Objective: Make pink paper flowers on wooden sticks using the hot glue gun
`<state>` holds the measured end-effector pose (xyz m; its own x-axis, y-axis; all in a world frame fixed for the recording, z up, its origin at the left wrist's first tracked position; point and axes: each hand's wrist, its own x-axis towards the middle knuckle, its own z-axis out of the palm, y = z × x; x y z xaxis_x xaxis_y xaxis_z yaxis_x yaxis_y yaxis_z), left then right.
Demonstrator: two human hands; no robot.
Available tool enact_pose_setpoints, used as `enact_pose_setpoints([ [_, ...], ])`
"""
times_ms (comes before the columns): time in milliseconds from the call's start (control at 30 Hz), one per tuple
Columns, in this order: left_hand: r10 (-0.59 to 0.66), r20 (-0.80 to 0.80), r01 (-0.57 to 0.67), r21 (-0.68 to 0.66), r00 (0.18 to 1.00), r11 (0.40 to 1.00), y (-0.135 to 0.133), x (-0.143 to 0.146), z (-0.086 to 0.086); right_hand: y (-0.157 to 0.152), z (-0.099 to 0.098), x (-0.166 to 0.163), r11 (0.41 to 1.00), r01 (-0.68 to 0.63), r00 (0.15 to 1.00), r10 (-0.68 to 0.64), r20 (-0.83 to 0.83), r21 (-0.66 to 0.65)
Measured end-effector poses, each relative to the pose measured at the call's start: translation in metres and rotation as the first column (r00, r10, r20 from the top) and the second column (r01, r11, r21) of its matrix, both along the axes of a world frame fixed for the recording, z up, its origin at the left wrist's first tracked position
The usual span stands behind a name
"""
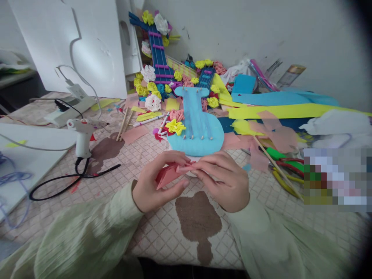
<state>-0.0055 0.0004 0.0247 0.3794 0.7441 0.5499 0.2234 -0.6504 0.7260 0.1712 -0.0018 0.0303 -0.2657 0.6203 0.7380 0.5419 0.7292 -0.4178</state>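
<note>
Both my hands meet over the table's near edge, pinching one piece of pink foam sheet (pixel 166 175). My left hand (pixel 157 184) is closed round its lower left part, thumb on top. My right hand (pixel 223 180) is closed too, its fingertips gripping the sheet's right end. Just beyond my fingers lies a light-blue foam guitar shape (pixel 197 124) with thin strings and small pegs, a yellow foam flower (pixel 175 126) beside it.
A white glue gun (pixel 81 135) stands at the left, its black cord (pixel 72 178) looping toward me. Foam flowers, a dark-blue guitar neck (pixel 158 54), yellow and blue strips (pixel 279 110), wooden sticks (pixel 123 124) and pliers (pixel 283 168) crowd the back and right. A white board (pixel 72 42) leans at the rear.
</note>
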Motion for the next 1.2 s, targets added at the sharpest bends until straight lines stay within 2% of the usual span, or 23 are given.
enact_pose_setpoints([
  [67, 0.0, 0.013, 0.002, -0.1, 1.0, 0.995, 0.0, 0.0, 0.0, 0.002, -0.001, 0.001, 0.987, -0.01, 0.998, 0.001, -0.057, -0.161],
  [200, 0.049, -0.023, -0.053, -0.246, 0.999, 0.968, 0.003, -0.001, -0.001, 0.005, -0.003, 0.002, 0.902, -0.061, 0.989, -0.002, -0.146, -0.428],
  [300, 0.095, -0.024, -0.098, -0.345, 0.995, 0.933, 0.008, -0.001, -0.003, 0.008, -0.006, 0.003, 0.84, -0.082, 0.982, -0.025, -0.189, -0.536],
  [400, 0.092, 0.006, -0.081, -0.423, 0.996, 0.903, 0.012, -0.001, -0.003, 0.01, -0.01, 0.005, 0.788, -0.12, 0.972, -0.031, -0.233, -0.604],
  [533, 0.062, 0.145, 0.024, -0.528, 0.988, 0.849, 0.016, 0.0, -0.003, 0.012, -0.011, 0.007, 0.769, -0.155, 0.966, -0.013, -0.257, -0.62],
  [700, 0.119, 0.27, 0.075, -0.611, 0.955, 0.788, 0.02, 0.0, -0.006, 0.014, -0.009, 0.01, 0.778, -0.094, 0.977, -0.047, -0.206, -0.622],
  [1000, 0.157, 0.368, 0.079, -0.552, 0.917, 0.83, 0.024, 0.0, -0.006, 0.018, -0.004, 0.02, 0.809, -0.05, 0.984, -0.062, -0.169, -0.585],
  [1100, 0.121, 0.35, 0.084, -0.516, 0.929, 0.852, 0.022, 0.003, -0.007, 0.015, -0.002, 0.016, 0.844, -0.07, 0.99, -0.009, -0.144, -0.531],
  [1200, 0.121, 0.302, 0.06, -0.527, 0.946, 0.847, 0.02, 0.007, -0.01, 0.012, -0.002, 0.012, 0.894, -0.07, 0.997, 0.044, -0.07, -0.442],
])
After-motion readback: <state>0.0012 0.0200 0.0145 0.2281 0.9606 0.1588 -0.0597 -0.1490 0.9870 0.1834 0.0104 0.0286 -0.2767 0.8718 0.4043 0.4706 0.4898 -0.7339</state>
